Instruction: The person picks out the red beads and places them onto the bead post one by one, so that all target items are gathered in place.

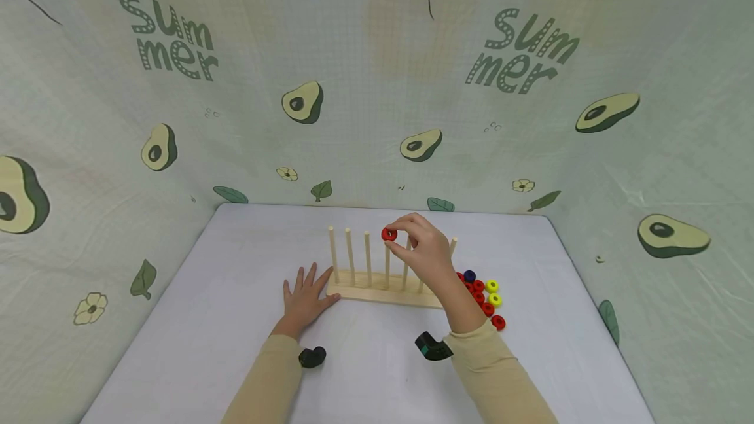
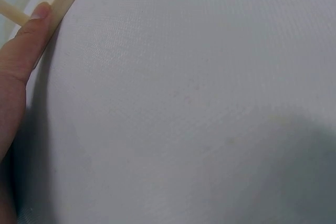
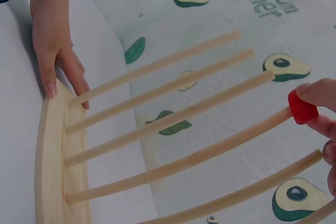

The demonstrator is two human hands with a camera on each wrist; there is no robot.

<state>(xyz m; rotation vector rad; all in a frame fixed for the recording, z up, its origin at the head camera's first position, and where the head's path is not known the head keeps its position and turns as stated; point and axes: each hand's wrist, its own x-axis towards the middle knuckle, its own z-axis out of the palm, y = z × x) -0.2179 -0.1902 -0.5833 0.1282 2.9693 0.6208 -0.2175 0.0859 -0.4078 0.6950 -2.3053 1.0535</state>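
Note:
My right hand [image 1: 425, 248] pinches a red ring-shaped bead [image 1: 389, 233] between thumb and fingertips. The bead is right at the top of a peg [image 3: 184, 161] near the middle of a wooden peg rack [image 1: 377, 294]; in the right wrist view the peg's tip meets it. Several upright pegs stand in a row on the rack's long base, and the ones I see whole carry no beads. With fingers spread, my left hand [image 1: 306, 303] lies at the rack's left end. Its thumb [image 2: 41, 14] rests against the base, as the left wrist view shows.
Right of the rack lies a loose group of beads: several red ones [image 1: 487, 309], yellow ones [image 1: 495, 300] and a dark blue one [image 1: 469, 275]. My right forearm partly covers the group. A white cloth [image 1: 365, 371] covers the table, and a printed curtain [image 1: 353, 51] surrounds it.

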